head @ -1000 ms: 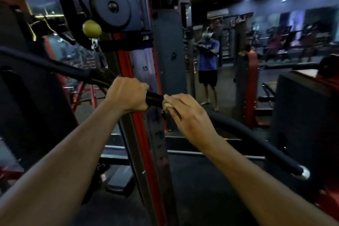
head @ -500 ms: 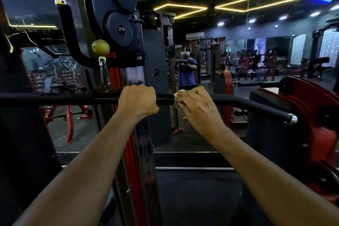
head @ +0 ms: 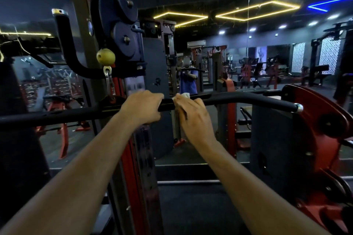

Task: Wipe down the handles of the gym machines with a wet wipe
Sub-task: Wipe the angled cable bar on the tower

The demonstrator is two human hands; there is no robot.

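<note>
wet wipe [head: 185, 96] mostly hidden, bar [head: 57, 115] cut off left

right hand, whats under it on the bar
A white wet wipe shows past the right hand, pressed on the black bar. Most of the wipe is covered.

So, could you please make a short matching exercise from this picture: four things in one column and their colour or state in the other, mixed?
Things:
1. left hand
2. right hand
3. ball stopper
4. bar end cap

States:
a. yellow
b. presses the white wipe on the bar
c. silver
d. grips the bare bar

Pairs: 1-d, 2-b, 3-a, 4-c
</note>
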